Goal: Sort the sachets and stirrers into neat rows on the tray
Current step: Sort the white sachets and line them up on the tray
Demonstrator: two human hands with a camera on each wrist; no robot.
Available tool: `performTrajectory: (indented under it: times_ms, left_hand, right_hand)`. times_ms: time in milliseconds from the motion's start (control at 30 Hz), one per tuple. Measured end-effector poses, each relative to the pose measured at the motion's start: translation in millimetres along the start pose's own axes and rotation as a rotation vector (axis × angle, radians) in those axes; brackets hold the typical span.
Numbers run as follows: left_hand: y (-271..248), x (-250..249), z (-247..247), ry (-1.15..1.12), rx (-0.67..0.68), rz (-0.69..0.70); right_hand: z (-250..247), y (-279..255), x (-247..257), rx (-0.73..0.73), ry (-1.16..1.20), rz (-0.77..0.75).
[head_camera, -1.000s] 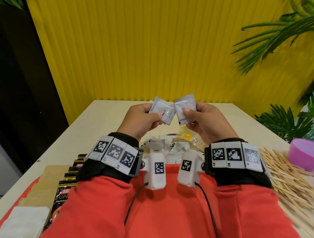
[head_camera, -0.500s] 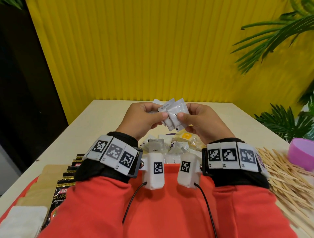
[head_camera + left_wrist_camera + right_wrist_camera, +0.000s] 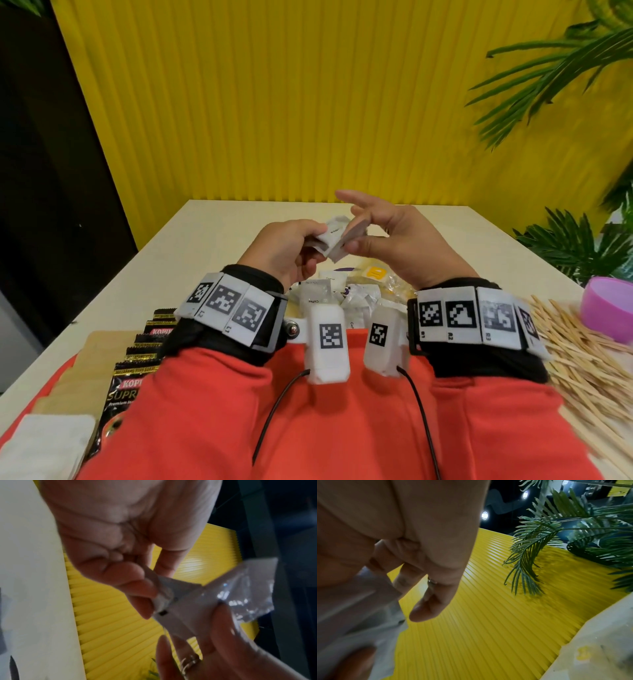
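Note:
Above the table's middle my left hand grips a small stack of white sachets between thumb and curled fingers. My right hand meets it from the right and pinches the same stack between thumb and middle finger, with the index finger raised. The left wrist view shows the sachets held by both hands. In the right wrist view the sachets lie against the fingers. A loose pile of white sachets lies under the hands. Wooden stirrers are heaped at the right. The red tray is at lower left.
On the tray sit a row of black coffee sachets, brown paper packets and a white packet. A purple bowl stands at the right edge beyond the stirrers. A yellow-labelled packet lies in the pile.
The hands held one sachet each, side by side, then brought them together. Now the sachets are stacked in the left hand's grip and the right index finger has lifted off.

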State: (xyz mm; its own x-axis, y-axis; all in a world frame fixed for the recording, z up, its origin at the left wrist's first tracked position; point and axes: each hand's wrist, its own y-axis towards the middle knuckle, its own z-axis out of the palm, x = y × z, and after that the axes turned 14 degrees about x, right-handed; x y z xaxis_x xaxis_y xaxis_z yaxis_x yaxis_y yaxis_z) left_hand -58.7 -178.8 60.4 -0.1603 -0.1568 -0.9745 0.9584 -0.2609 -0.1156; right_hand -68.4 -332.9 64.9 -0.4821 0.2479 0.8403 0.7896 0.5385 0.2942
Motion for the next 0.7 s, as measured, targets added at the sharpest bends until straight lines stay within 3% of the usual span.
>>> performTrajectory:
  times_ms: [200,367,533,700]
  left_hand:
    - [-3,-4,-2,0.017,0.057,-0.075]
    - [-4,-3,1,0.153,0.070,-0.073]
    - [-3,0,4,0.154,0.091,-0.016]
    - [-4,-2,-3,0.093,0.066,0.105]
  right_hand:
    - [-2,-4,-6,0.002,0.151,-0.090]
    - [0,3,-8,-0.068,0.110,-0.132]
    - [2,9,-9,-0.212,0.105,-0.133]
    - [-6,4,-12,-0.353,0.292,-0.100]
